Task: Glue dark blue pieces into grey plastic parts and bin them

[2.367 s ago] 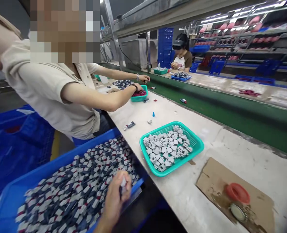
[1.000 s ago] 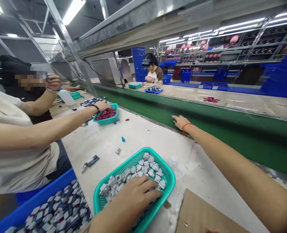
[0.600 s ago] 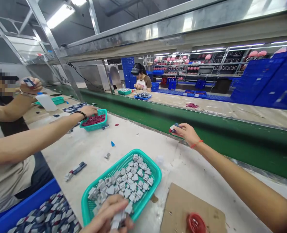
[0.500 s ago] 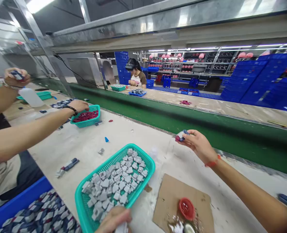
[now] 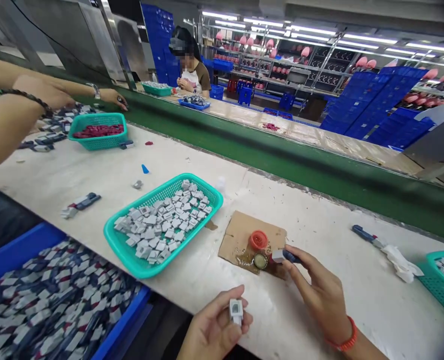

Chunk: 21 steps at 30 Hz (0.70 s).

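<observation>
My left hand point(image 5: 216, 330), near the table's front edge, is closed on a small light grey plastic piece point(image 5: 236, 309) with a squarish hollow facing up. In my right hand point(image 5: 321, 287), thumb and fingers pinch a navy and grey plastic part point(image 5: 285, 256) with a dark red end. That red end is over the cardboard point(image 5: 229, 240), close beside a round metal cap point(image 5: 260, 261); whether they touch I cannot tell. A small red dish point(image 5: 258, 239) sits just behind the cap. To the left, a green basket point(image 5: 111, 235) holds many loose grey pieces.
A blue bin point(image 5: 143, 300) full of joined parts stands at the lower left. Another green basket point(image 5: 430, 285) and a crumpled tissue point(image 5: 400, 262) lie right. A co-worker's arms point(image 5: 15, 100) reach in near a basket of red pieces point(image 5: 98, 144). A green strip point(image 5: 244, 150) runs behind.
My right hand has come down and nearer with its part to the cardboard. My left hand has left the grey-piece basket carrying one piece. The view has tilted down and turned right.
</observation>
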### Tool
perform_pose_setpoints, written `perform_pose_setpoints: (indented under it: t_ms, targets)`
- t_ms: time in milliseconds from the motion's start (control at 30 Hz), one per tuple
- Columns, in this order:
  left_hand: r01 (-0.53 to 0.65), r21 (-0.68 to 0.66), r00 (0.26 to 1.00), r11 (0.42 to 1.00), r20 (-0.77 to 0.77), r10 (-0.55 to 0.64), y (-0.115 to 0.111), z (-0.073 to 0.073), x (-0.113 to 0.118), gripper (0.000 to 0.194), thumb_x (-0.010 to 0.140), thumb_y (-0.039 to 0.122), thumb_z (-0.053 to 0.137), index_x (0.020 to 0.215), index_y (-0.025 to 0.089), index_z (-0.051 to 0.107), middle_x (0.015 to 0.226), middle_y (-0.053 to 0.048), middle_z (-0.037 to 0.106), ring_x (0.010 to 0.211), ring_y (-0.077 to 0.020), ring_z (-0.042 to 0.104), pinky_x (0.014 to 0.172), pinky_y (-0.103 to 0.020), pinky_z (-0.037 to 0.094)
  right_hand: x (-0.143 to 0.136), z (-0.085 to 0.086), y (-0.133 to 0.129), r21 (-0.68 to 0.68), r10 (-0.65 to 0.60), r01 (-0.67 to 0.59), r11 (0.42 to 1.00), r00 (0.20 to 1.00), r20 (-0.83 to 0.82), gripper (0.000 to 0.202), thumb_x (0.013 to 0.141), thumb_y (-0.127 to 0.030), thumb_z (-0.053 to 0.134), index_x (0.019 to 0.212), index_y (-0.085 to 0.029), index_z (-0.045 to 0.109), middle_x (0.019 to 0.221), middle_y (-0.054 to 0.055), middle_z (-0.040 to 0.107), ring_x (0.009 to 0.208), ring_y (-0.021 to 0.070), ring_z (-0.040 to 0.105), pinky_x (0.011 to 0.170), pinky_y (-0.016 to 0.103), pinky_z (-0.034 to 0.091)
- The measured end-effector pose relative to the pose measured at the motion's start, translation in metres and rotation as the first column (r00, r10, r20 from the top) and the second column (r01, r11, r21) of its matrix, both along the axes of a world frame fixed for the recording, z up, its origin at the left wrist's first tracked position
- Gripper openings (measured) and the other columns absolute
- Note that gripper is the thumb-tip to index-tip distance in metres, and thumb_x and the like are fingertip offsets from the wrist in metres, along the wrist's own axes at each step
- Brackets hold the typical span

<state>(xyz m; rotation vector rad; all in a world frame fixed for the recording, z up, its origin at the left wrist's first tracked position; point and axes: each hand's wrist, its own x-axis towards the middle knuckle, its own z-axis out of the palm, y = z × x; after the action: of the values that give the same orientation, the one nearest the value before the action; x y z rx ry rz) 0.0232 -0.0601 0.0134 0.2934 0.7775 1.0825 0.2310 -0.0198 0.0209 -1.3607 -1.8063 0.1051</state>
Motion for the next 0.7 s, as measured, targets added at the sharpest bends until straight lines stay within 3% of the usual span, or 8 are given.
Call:
perform_pose_setpoints:
  t_ms: [200,700]
  targets:
    - [-0.021,0.065,1.000,0.998,0.016,0.020,-0.005,-0.007,-0.003,0.031,0.057,0.032,0.084,0.084,0.023,0.073,0.075,-0.001,0.073,0.063,-0.0096,0.065,0.059,-0.018,0.047,-0.011,-0.007,0.004,0.044,0.095,-0.100,0.994,0.989,0.115,0.019,0.089,-0.019,0.055,0.108,-0.020,0.058,0.094,0.004,0.068,0.080,0.0149,0.067,0.072,0.023,0.057]
    - [0.032,-0.015,0.998,0.999,0.045,-0.031,-0.007,-0.008,-0.006,0.032,0.056,0.031,0.085,0.085,0.024,0.073,0.075,0.002,0.071,0.066,-0.0071,0.064,0.063,-0.015,0.049,-0.013,-0.012,0.006,0.033,0.122,-0.129,0.991,0.978,0.170,0.027,0.087,-0.012,0.058,0.112,-0.020,0.057,0.098,0.004,0.068,0.086,0.0163,0.066,0.076,0.026,0.056]
